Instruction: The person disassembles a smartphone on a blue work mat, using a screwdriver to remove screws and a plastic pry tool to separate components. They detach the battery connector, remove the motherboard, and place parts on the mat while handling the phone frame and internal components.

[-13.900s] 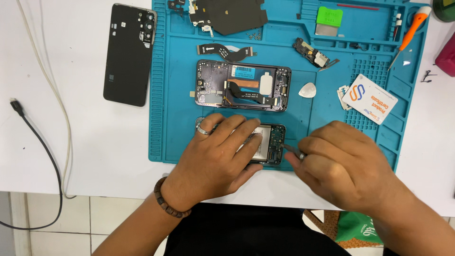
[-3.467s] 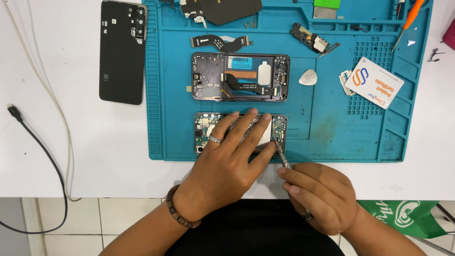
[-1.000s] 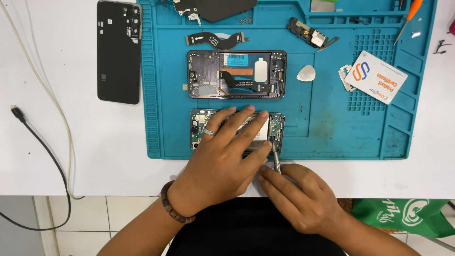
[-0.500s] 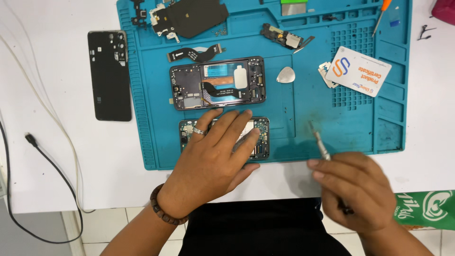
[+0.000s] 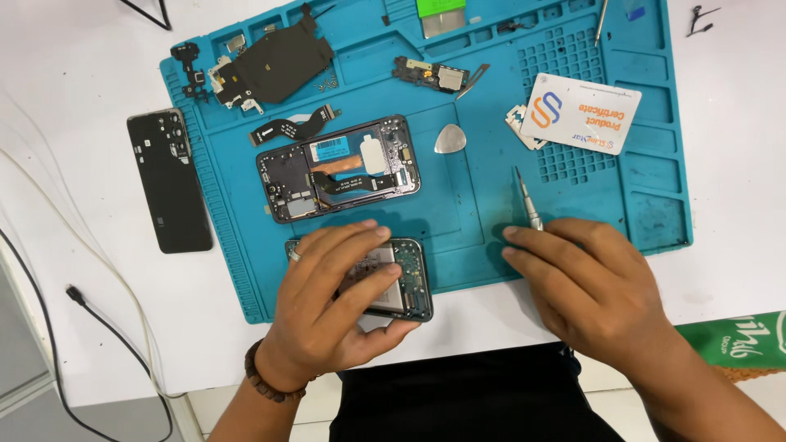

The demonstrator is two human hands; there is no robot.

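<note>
Both grips pinch: left hand (image 5: 327,307) the phone frame (image 5: 405,278), right hand (image 5: 594,286) seemingly the screwdriver (image 5: 526,200).

Teal gridded repair mat (image 5: 483,221), black back cover (image 5: 168,180), white-and-orange card (image 5: 591,113), silver pick (image 5: 449,138)

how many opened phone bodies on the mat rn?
2: an opened phone frame mid-mat, untouched; a second phone body at the near edge under the left hand.

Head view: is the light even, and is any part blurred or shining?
Head view: soft, even light, short shadows under both hands; left hand on the opened phone is sharp; right hand with the screwdriver slightly soft; mild sheen on the black back cover.
</note>
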